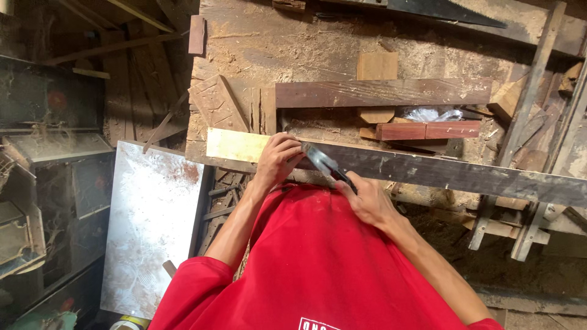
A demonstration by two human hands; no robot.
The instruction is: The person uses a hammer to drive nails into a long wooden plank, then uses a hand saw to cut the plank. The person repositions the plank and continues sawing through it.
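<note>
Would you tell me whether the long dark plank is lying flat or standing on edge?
Flat: the long dark plank shows its broad face upward across the workbench.

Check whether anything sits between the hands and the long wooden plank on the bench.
Nothing visible does. The left hand rests directly on the long plank, and the right hand holds a metal tool whose tip meets it.

— What are we wearing, from what we can see looking down?

— A bright red shirt with short sleeves; our arms are bare from just above the elbow down to the left hand (278,160) and right hand (367,200).

— Any markings on us?

— Yes, white printed lettering sits low on the red cloth, cut off by the bottom of the view. The fabric looks plain otherwise, slightly creased across the middle.

— Gloves, rings, a watch?

— We see only bare wrists and fingers.
</note>
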